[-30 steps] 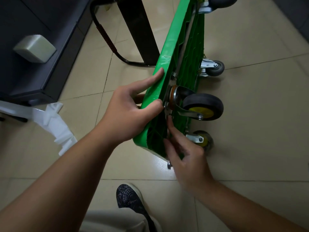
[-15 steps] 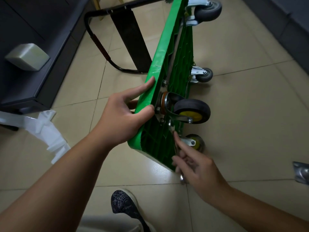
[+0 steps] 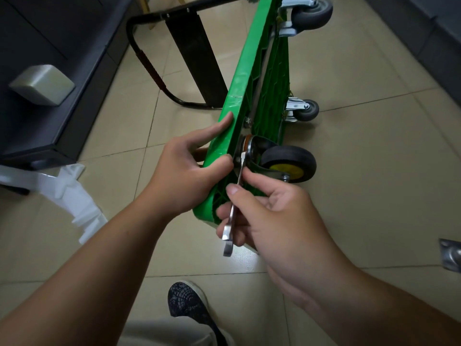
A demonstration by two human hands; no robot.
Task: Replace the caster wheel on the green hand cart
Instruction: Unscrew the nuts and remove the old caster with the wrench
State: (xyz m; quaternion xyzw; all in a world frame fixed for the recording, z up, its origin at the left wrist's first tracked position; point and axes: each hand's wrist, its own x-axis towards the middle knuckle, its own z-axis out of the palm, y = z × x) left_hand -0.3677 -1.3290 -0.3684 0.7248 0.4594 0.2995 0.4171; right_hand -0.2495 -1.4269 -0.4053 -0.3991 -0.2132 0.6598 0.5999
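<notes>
The green hand cart (image 3: 252, 71) stands on its long edge on the tiled floor, underside facing right. My left hand (image 3: 189, 168) grips its near upper edge. A caster wheel (image 3: 288, 163) with a black tyre and yellow hub sticks out from the near end of the underside. My right hand (image 3: 272, 218) holds a flat metal wrench (image 3: 233, 218), whose top end sits at the caster's mounting plate, at a bolt. Two grey casters (image 3: 308, 111) (image 3: 311, 12) are fixed further along the cart.
The cart's black folded handle (image 3: 159, 78) lies on the floor behind it. A dark cabinet (image 3: 50, 101) stands on the left with white packing material (image 3: 72, 203) beside it. A metal plate (image 3: 450, 254) lies at the right edge. My shoe (image 3: 189, 305) is below.
My right hand has picked the wrench up from the floor and raised it, so its head now sits at the caster's mounting plate. The left hand keeps its grip on the cart.
</notes>
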